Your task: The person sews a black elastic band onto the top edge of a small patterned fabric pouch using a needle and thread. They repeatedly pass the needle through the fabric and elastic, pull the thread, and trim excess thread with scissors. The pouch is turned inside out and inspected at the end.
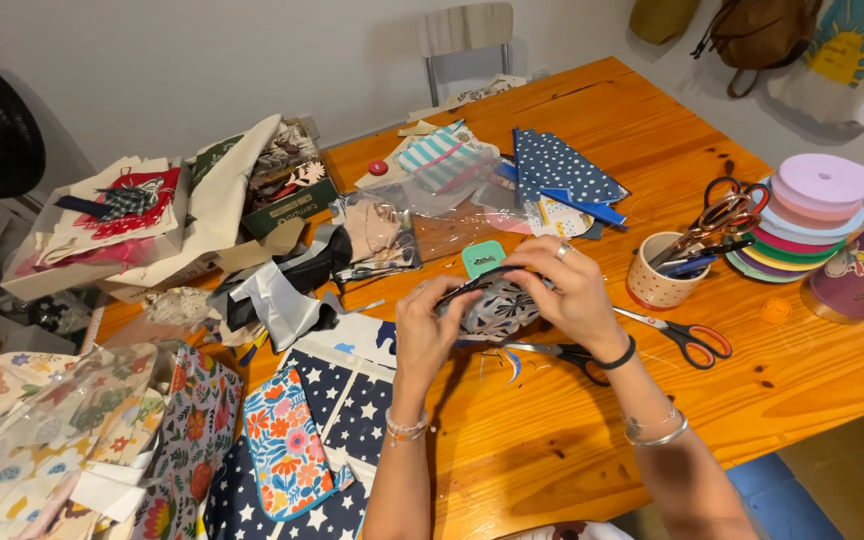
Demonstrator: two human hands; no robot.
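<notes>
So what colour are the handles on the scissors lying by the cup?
Orange and black, on the scissors, seen from the head camera.

both hands raised together, left hand (424,325) pinching, right hand (574,290) curled over, fingers bent.

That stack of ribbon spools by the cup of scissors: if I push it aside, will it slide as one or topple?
The stack of ribbon spools would probably shear apart: the discs already sit offset, the top one overhanging. They look light, so a low push may move only the bottom ones. The cup close beside it, top-heavy with scissors, could tip if bumped.
</notes>
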